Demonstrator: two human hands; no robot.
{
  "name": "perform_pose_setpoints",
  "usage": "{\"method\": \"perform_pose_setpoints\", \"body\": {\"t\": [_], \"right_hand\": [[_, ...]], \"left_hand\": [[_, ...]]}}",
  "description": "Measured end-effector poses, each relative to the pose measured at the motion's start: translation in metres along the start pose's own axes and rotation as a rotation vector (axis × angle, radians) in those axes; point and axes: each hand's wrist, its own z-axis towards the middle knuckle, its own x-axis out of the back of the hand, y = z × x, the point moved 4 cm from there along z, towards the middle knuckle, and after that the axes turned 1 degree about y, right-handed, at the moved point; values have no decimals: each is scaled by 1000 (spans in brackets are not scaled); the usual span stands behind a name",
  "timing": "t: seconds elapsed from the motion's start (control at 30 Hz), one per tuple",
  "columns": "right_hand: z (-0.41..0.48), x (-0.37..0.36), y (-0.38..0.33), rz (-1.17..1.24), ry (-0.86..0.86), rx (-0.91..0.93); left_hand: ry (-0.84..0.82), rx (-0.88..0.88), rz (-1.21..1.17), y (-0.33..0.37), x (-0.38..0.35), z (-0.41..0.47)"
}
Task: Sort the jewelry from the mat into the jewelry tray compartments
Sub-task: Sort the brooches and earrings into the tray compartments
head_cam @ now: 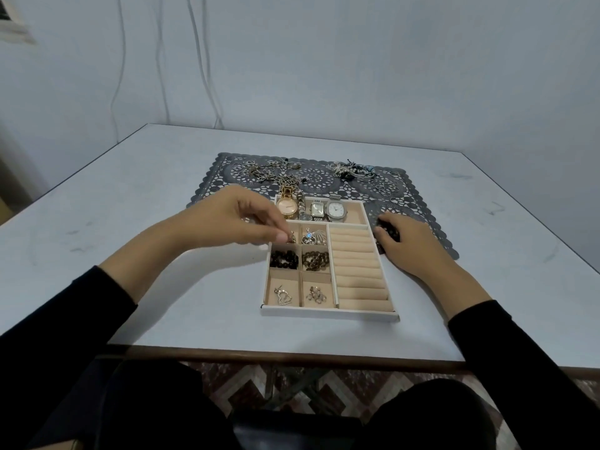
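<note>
1. While I am looking down in the head view, my left hand (246, 219) is pinching a small silver charm (291, 238) between thumb and forefinger, with the other fingers loosely curled. I am holding it over the far-left small compartment of the jewelry tray (328, 315). I judge I am aiming there because the blue-stone pendant (310, 237) is lying in the square just to its right.
2. My right hand (412, 245) is resting on the mat (324, 180) just right of the tray, its fingers curling round a dark beaded bracelet (388, 233). That is probably keeping the next piece ready.
3. I am keeping like with like in the tray:
   - Three watches (311, 209) are lying side by side in the long far compartment.
   - Bead strands (284, 258) are filling the middle pair of squares.
   - Earrings (282, 295) are sitting in the near pair.
   - The ring rolls (360, 271) on the right are holding nothing.
4. Unsorted jewelry is waiting on the mat in a far-left tangle (269, 170) and a far-right tangle (352, 170), with loose rings (388, 186) near the right one.
5. I am finding no readable writing, since the watch dials are showing too small for any brand.
</note>
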Motion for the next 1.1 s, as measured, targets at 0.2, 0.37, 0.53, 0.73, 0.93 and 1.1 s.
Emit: {"method": "perform_pose_setpoints", "body": {"t": [0.2,0.37,0.53,0.73,0.93,1.1], "right_hand": [[15,10,4,-4,64,-36],[47,13,12,19,109,-20],[90,6,12,11,107,22],[137,-11,6,2,92,82],[179,-28,-7,16,85,130],[202,-45,-12,17,44,127]], "left_hand": [[365,33,45,-38,31,30],[488,112,222,-76,46,62],[403,194,537,-116,56,98],[416,284,616,-146,70,125],[397,291,637,-164,81,144],[393,268,633,-166,89,155]]}}
